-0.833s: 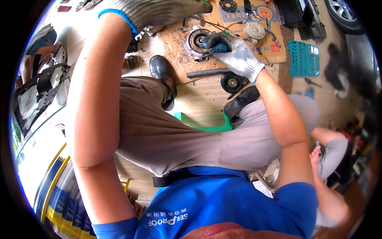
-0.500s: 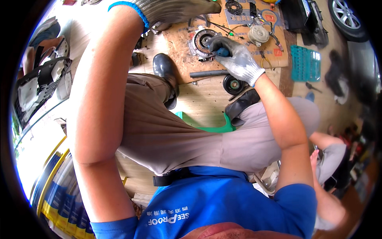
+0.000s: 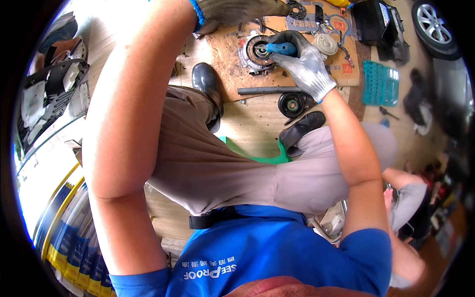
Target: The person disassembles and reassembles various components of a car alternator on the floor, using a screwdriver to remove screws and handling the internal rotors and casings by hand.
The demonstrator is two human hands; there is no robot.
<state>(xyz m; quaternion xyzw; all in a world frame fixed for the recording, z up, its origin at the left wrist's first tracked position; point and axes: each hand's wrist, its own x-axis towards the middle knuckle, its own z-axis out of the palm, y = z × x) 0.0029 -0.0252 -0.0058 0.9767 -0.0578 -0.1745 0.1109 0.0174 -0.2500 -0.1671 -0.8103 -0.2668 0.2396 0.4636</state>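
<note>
My right hand (image 3: 304,62), in a grey-and-white work glove, is closed around a blue-handled tool (image 3: 283,48). The tool's metal tip points left, into the centre of a round metal part with a ringed hub (image 3: 258,50), which lies on a cardboard sheet (image 3: 225,74). I cannot make out the exact kind of tool. At the top edge, my left hand (image 3: 240,11) wears a dark, soiled glove with a blue cuff. Its fingers stretch to the right, above the round part, and hold nothing that I can see. The upper edge cuts off some of this hand.
Close to my right hand are a cream coil-like disc (image 3: 325,44) with wires, a dark rod (image 3: 264,91) and a black pulley (image 3: 291,105). A teal tool case (image 3: 380,83) and a wheel (image 3: 433,23) lie to the right. My boots flank a green stool (image 3: 272,159). Another person sits lower right.
The blue-handled tool has swung from pointing toward me to lying sideways, its tip now at the hub. My left hand has shifted slightly right.
</note>
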